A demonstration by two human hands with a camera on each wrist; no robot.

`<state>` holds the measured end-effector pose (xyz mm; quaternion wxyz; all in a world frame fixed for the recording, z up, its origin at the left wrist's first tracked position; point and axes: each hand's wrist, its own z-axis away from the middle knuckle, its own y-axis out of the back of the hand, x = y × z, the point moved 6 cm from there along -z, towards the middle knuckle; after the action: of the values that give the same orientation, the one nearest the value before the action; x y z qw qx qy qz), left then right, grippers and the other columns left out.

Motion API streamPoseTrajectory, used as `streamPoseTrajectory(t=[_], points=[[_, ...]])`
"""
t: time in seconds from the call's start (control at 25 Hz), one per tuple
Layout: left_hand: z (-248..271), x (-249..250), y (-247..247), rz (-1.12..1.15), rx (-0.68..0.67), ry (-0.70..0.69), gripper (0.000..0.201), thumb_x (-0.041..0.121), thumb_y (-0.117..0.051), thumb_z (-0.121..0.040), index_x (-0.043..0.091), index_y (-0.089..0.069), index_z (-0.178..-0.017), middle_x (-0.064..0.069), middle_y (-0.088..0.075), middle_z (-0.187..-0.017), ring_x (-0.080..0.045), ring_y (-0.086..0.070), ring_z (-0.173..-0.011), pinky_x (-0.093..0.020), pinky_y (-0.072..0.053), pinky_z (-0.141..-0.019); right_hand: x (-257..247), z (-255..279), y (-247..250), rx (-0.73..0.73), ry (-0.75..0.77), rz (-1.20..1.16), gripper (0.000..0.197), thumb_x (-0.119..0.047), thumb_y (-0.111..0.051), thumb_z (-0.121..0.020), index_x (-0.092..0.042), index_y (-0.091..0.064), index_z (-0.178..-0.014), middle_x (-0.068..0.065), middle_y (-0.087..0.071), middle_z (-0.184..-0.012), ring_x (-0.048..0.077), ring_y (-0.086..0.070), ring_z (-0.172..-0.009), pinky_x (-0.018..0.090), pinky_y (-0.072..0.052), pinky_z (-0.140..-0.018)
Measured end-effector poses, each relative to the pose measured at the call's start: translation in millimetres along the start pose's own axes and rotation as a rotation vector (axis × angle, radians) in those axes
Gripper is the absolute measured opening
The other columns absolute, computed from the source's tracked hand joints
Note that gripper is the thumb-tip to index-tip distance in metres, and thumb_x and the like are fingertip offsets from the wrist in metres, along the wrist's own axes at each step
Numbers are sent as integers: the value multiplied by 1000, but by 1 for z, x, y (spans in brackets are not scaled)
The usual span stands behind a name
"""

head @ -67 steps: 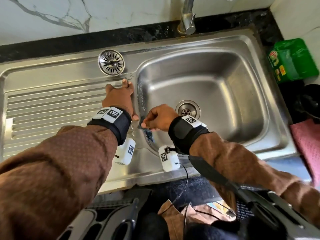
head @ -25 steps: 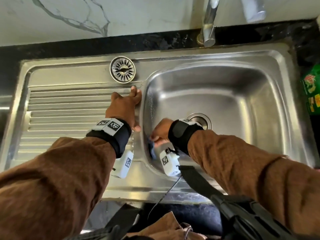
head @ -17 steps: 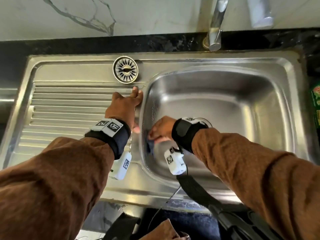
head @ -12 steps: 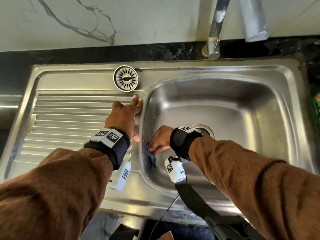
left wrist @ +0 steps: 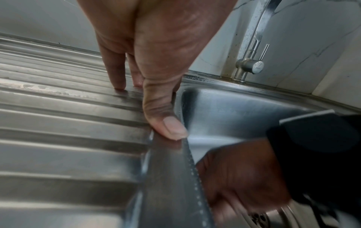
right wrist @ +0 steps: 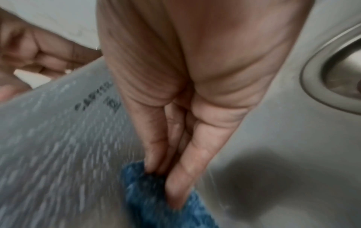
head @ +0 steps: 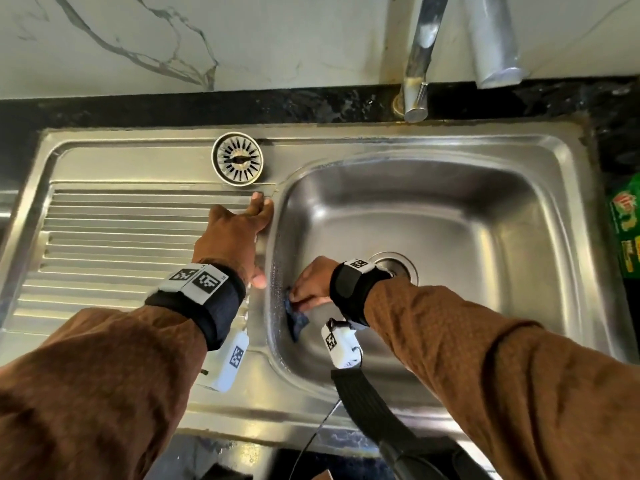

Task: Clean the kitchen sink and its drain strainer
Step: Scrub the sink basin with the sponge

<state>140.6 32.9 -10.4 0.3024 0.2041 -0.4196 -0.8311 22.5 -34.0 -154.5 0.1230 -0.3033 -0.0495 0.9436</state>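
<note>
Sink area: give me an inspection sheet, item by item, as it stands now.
Surface: stainless sink with ribbed drainboard; droplets or suds speckle the basin's left wall.
Job's things: drain strainer out of the drain, lying at the drainboard's back edge; drain opening partly hidden by the right wrist; blue scrub pad against the left wall.
Clutter: green packet at the right edge.
Hands: left hand flat on the ridge beside the basin; right hand pinches the pad.
Cables: thin wire hanging from the right wrist camera.
Surroundings: faucet, marble wall, black counter strip.
</note>
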Motion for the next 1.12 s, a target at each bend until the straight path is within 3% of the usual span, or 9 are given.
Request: streamPoseTrajectory(t=[0.08,0.2,0.28,0.44,0.64,0.76,0.92,1.04,1.12], points=[[1,-1,1,7,6,7,140,29,-96,-47,42,-5,-153,28,-5,-159,-27,-32,-118,-44,-50,-98,-32,-9,22,136,155,-188,15,8,-72,-80,-6,-68,-82,13,-69,-81,19,-70,-68,30,-62,-67],[3,0,3,27,1,6,139,27,-96,-49,42,-6,-154,28,-5,-159,-25,-31,-120,-43,-50,-99,-63,-12,43,267,356,-483,12,4,-73,-83,-6,-68,-79,10,-67,-75,16,-64,-64,33,-58,-82],[4,0,4,44,-5,4,139,27,-96,-50,42,-5,-153,29,-4,-159,-25,-31,-121,-42,-51,-98,-50,-8,34,234,269,-390,8,-1,-74,-84,-4,-67,-83,12,-67,-76,17,-64,-63,36,-58,-82],[6,1,6,42,11,1,140,28,-95,-51,43,-2,-153,29,1,-159,-24,-31,-120,-38,-51,-97,-23,5,4,118,61,-297,6,1,-62,-92,-3,-63,-87,13,-63,-72,13,-62,-52,26,-58,-58],[7,1,5,74,23,16,140,23,-95,-50,45,-2,-153,30,-1,-158,-21,-32,-117,-37,-52,-94,-90,3,58,373,503,-894,5,-8,-68,-90,-12,-66,-89,8,-69,-88,17,-66,-76,31,-57,-77],[9,1,7,81,52,12,140,21,-95,-51,47,-2,-152,30,-6,-158,-19,-33,-116,-33,-52,-92,-83,1,48,423,481,-785,14,-3,-69,-89,-15,-69,-83,7,-69,-84,23,-65,-80,38,-58,-81],[9,0,5,108,48,9,141,19,-95,-49,47,-3,-152,32,-4,-157,-18,-33,-114,-34,-53,-92,-63,-2,26,324,393,-754,11,-1,-68,-89,-11,-69,-86,12,-70,-89,29,-65,-87,48,-57,-89],[9,1,6,110,70,15,136,15,-92,-55,49,-3,-151,32,-7,-157,-17,-34,-114,-34,-54,-90,-75,-3,46,461,506,-940,12,-2,-65,-92,-14,-70,-93,1,-72,-85,14,-68,-77,34,-58,-80],[9,1,7,109,64,17,134,15,-91,-57,49,-2,-152,32,-7,-157,-17,-34,-115,-34,-54,-90,-75,1,42,589,539,-772,15,-10,-68,-89,-24,-74,-89,-5,-74,-81,9,-70,-72,34,-60,-77]])
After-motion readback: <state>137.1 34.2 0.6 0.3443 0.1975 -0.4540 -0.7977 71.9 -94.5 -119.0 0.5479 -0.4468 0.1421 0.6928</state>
